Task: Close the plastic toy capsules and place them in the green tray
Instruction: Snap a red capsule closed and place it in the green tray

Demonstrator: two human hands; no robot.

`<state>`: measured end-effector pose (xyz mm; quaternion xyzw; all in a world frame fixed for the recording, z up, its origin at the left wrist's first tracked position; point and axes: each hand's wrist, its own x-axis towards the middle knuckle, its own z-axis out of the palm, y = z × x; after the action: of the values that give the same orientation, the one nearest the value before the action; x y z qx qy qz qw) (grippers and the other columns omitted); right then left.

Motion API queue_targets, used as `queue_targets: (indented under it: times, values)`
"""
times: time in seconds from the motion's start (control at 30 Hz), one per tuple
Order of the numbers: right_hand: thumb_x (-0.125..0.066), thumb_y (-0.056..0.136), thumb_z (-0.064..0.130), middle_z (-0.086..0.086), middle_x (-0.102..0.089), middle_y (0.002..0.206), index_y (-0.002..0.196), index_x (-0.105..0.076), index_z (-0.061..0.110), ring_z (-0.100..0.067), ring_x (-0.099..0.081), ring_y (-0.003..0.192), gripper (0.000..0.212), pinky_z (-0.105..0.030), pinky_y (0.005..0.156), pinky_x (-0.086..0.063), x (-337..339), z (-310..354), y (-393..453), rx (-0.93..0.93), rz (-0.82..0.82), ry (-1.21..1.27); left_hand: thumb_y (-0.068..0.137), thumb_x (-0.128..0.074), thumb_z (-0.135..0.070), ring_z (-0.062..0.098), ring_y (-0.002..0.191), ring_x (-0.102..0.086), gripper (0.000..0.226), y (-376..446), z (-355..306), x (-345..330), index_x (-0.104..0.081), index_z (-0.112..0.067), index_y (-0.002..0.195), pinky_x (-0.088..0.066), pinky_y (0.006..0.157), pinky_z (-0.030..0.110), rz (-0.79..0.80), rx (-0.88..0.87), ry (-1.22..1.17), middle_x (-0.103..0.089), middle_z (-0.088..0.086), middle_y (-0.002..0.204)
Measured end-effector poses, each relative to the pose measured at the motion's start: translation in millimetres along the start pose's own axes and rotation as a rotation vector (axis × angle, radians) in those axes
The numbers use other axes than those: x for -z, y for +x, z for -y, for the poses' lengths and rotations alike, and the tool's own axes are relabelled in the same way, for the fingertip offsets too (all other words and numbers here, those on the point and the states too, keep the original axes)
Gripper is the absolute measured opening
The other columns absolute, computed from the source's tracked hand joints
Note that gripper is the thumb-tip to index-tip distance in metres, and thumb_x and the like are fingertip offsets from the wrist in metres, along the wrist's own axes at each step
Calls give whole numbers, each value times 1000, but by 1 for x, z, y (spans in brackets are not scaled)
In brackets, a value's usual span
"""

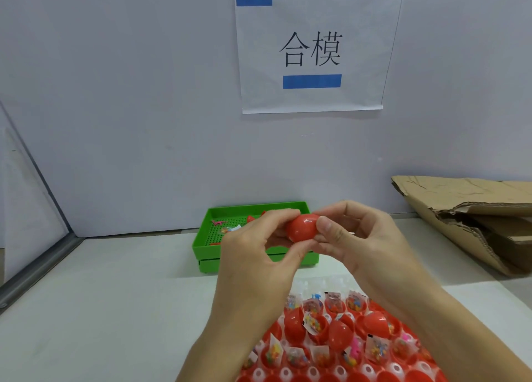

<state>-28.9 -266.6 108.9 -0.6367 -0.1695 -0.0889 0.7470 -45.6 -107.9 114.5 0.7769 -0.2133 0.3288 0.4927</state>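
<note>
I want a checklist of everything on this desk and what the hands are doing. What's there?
Surface: white table, pale wall behind it.
Job's things: red capsule held up between both hands; green tray at the back, with a few small pieces inside; red holder tray in front, full of open capsule halves with little toy packets.
Clutter: flattened cardboard on the right.
Hands: left hand and right hand both pinch the capsule.
Cables: nothing seen.
Surroundings: paper sign with blue tape on the wall; a metal frame edge at left.
</note>
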Motion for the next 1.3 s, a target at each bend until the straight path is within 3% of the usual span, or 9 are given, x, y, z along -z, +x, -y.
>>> queue_targets:
  times: [0.2,0.53,0.63,0.73,0.9,1.0,1.1,1.23,1.3]
  values:
    - [-78,64,27,-12,-76,83,71,-75,19,-30,-75,73,11,-29,69,-60,3,6,-1,28,-7,-81,68,-81,9,-7,71,-69,42,-2,0,-2,-76,-22,95,-50,69,4,16,118,-80,-72,-25,78]
    - [-78,66,9,-14,-74,71,59,-71,14,-25,-72,57,11,-24,58,-57,4,14,-2,63,-59,-191,68,-82,8,-10,71,-68,43,-7,-3,-8,-74,-29,88,-47,66,1,21,133,-57,-69,-33,73]
    - [-77,76,-2,-9,-74,71,64,-68,12,-21,-73,59,21,-23,59,-56,4,13,-2,51,-43,-250,70,-79,11,-7,70,-69,42,-6,-1,-8,-74,-27,89,-50,66,5,63,129,-58,-72,-24,78]
    - [-74,85,7,-6,-73,78,78,-64,8,-19,-74,70,12,-23,66,-58,1,11,-2,26,9,-321,77,-76,8,-4,73,-71,31,-3,2,-5,-68,-20,88,-53,66,8,132,145,-83,-74,-18,80]
    - [-68,79,38,-6,-71,83,93,-64,5,-22,-71,78,36,-31,75,-58,-3,10,-2,-136,50,2,89,-69,-6,2,89,-72,24,1,2,1,-63,-28,97,-55,80,18,187,174,-206,-76,-16,92]
    - [-72,85,38,-16,-69,95,107,-67,0,-28,-71,87,45,-39,79,-58,-6,8,-3,-283,157,258,90,-61,-17,3,101,-69,20,0,0,0,-62,-33,102,-54,88,22,207,179,-301,-73,-19,106]
    - [-74,82,35,-23,-67,104,107,-71,-3,-36,-67,103,46,-40,87,-57,-8,5,-5,-272,276,452,93,-62,-7,8,108,-67,29,-1,3,-3,-66,-33,106,-54,95,34,214,200,-345,-68,-21,120]
    - [-75,82,32,-24,-71,108,105,-74,0,-33,-70,103,39,-34,87,-56,-7,3,-3,-204,257,402,88,-70,-3,-1,117,-60,40,-1,8,-1,-73,-35,111,-53,92,21,235,253,-351,-59,-14,136]
    - [-72,82,26,-21,-73,107,106,-76,5,-31,-71,103,32,-30,85,-57,-6,0,0,-169,203,300,85,-76,-19,0,123,-57,44,-1,11,-1,-66,-35,124,-51,95,19,293,297,-422,-61,-10,135]
